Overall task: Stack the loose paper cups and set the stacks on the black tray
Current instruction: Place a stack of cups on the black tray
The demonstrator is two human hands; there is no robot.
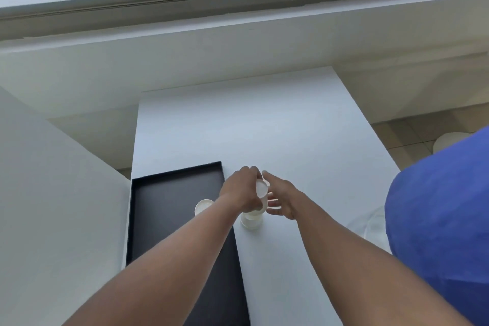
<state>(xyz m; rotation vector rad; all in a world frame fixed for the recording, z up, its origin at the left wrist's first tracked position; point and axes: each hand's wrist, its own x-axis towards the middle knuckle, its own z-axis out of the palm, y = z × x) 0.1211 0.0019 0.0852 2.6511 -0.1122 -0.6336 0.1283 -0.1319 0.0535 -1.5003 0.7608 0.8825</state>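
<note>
Centre of the frame: the left hand [242,189] curls its fingers round a white paper cup [261,193] — base tilted toward the camera — above a short stack of white paper cups [250,221] standing on the white table [264,127]. The right hand [280,197], fingers straight and spread, sits just beside the cup, holding nothing. Lower left, a flat black rectangular tray [169,209] carries another white cup stack [203,206], partly hidden by the left forearm.

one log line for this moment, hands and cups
left hand: grips cup over stack on table | right hand: open beside it | tray: one stack
</note>
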